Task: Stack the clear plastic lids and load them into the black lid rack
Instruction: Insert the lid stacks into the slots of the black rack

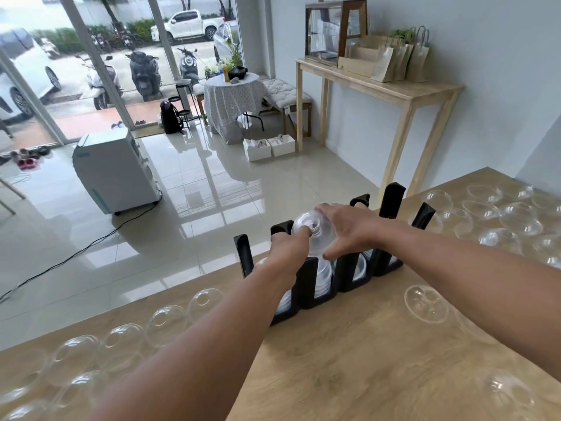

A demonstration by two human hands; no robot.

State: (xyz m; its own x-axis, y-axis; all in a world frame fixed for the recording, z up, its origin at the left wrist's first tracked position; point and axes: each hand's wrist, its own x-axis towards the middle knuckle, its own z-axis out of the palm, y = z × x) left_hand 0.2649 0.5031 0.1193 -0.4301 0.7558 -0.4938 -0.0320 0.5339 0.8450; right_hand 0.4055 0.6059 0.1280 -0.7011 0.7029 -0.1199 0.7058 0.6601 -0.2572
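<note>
Both hands (287, 247) (349, 229) pinch stacked dome lids (314, 235) above the black rack (349, 275).

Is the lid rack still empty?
No, the black rack already holds clear lids in its slots, and both hands hold a lid stack above it.

Your single wide-angle head camera looks forward and down from close above the wooden counter (349, 344), taking in both outstretched forearms, the counter's far edge, and the tiled floor (212, 192) and glass front beyond.
</note>
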